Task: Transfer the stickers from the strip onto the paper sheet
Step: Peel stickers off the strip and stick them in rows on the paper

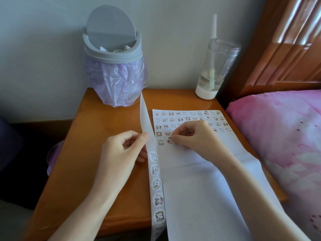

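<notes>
- Your left hand (121, 150) pinches the strip (157, 185) between thumb and curled fingers, gripping its bare upper stretch just above the first round sticker that remains on it.
- The strip runs from the foot of the bin (112, 49), down the table (90, 136) along the left edge of the paper sheet (199, 185), and hangs over the near edge; several cartoon stickers line its lower part.
- Your right hand (194, 138) rests on the paper sheet, fingers curled, thumb and forefinger drawn together on a sticker (170, 141) at the second place of the fifth row.
- The paper sheet lies on the right half of the table and overhangs its near edge; rows of small stickers fill its far end, and the near part is blank.
- The grey bin, lined with a purple bag, stands at the table's far left by the wall.
- A clear bottle (215, 66) with a straw stands at the far right corner, beside pink bedding (278, 129).
</notes>
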A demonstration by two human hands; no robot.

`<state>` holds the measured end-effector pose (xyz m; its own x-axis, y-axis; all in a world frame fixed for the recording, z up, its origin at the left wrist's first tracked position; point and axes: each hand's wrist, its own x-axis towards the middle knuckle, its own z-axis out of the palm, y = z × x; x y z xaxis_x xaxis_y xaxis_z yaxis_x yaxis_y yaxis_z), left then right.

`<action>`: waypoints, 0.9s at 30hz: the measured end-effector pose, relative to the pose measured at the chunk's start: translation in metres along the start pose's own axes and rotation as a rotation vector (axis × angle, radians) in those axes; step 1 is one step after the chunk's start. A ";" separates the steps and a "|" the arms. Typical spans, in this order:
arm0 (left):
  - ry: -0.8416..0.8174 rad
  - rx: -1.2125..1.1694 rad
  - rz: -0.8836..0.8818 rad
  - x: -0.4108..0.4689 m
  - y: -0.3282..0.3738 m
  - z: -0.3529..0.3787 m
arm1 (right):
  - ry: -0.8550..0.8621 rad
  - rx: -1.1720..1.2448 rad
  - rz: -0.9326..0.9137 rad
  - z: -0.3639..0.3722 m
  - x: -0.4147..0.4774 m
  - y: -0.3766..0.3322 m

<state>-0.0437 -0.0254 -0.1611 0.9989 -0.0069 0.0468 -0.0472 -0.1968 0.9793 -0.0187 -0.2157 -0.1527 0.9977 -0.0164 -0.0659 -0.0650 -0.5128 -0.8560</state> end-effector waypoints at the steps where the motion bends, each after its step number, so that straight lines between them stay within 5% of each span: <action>1: 0.000 0.004 0.001 0.000 0.000 0.000 | 0.003 -0.003 0.004 0.000 0.000 0.000; 27: 0.001 0.012 0.007 0.000 0.000 0.001 | 0.066 -0.061 0.024 0.007 0.000 0.002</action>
<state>-0.0439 -0.0261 -0.1608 0.9985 -0.0077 0.0534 -0.0539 -0.2085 0.9765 -0.0193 -0.2111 -0.1578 0.9952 -0.0843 -0.0503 -0.0892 -0.5625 -0.8220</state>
